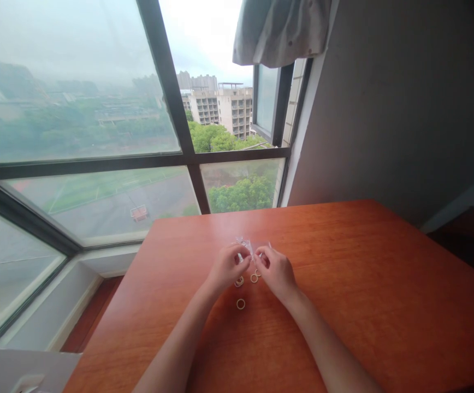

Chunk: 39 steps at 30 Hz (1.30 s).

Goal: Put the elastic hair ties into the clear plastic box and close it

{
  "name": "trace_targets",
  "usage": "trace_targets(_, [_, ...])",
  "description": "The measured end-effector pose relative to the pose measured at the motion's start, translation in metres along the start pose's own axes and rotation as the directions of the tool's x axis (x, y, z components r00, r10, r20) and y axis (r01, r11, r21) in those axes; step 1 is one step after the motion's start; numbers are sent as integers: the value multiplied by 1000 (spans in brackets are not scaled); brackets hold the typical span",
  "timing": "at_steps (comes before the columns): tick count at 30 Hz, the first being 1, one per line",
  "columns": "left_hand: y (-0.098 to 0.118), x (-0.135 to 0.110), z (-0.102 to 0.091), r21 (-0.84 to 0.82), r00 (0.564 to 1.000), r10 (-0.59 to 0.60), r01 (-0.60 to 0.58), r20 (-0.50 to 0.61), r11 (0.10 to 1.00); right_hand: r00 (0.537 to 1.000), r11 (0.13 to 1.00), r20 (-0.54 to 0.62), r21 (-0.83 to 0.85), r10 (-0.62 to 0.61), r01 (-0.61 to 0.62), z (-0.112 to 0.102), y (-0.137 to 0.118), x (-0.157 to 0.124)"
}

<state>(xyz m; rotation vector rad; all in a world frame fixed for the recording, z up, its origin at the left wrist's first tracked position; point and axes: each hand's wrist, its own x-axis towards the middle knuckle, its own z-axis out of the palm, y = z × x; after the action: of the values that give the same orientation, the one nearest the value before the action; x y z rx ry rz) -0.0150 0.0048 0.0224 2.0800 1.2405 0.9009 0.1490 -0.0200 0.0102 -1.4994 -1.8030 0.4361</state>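
My left hand [227, 266] and my right hand [277, 268] are close together over the table, each with thumb and fingers pinched. Between them is a small clear plastic bag [250, 249], its edges caught in the fingertips of both hands. Its transparent film partly blends into the tabletop, so its full outline is hard to make out. Several small pale yellow rings lie below the hands. A single ring [241, 309] is nearest to me, a few overlapping rings [239, 283] sit beside my left hand, and another ring [254, 281] is by my right fingers.
The reddish-brown wooden table [368, 284] stretches widely to the right. Dark-framed windows [138, 161] run along the left and far sides, with one pane swung outward. A grey curtain [282, 33] hangs above it, and a grey wall [384, 109] rises at the right.
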Motion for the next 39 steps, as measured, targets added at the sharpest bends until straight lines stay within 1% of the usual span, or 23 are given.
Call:
trace_targets(3, [-1, 0, -1, 14, 999, -4, 4, -38, 1000, 1000, 1000, 6, -5, 1, -1, 1, 1, 0])
trace_targets(6, [-6, 2, -4, 50, 988, -32, 40, -150, 998, 999, 1000, 38, -17, -6, 7, 3, 3, 0])
trace_targets(8, [-10, 6, -4, 86, 970, -65, 88, -234, 992, 998, 999, 67, -30, -17, 19, 5, 4, 0])
trace_targets(10, [-15, 10, -2, 125, 953, -92, 133, -290, 983, 995, 999, 92, -39, -34, 38, 7, 5, -1])
trace_targets(12, [-19, 13, 1, 157, 945, -101, 156, -312, 975, 993, 997, 109, -43, -53, 58, 9, 5, -3])
trace_targets(15, [-23, 15, 3, 184, 947, -87, 149, -309, 971, 989, 996, 126, -47, -75, 81, 9, 4, -4])
trace_targets(19, [-25, 11, -2, 184, 946, -78, 142, -315, 973, 983, 994, 160, -52, -91, 101, 7, 2, -4])
trace_targets(21, [-24, 8, -7, 178, 952, -75, 132, -296, 975, 977, 992, 193, -62, -95, 109, 7, 0, -4])
trace_targets(27, [-22, 0, -27, 196, 986, -29, 61, -162, 979, 944, 990, 311, -41, -113, 132, 6, -11, -9])
trace_targets(30, [-20, -2, -37, 211, 998, -39, 51, -59, 976, 939, 991, 329, -52, -101, 125, 8, -15, -12])
trace_targets(34, [-12, -4, -46, 223, 996, -71, 55, 63, 973, 922, 986, 377, -92, -95, 139, 10, -16, -14])
trace_targets(39, [-2, -8, -50, 223, 971, -137, 92, 194, 970, 906, 980, 419, -147, -59, 132, 8, -13, -13])
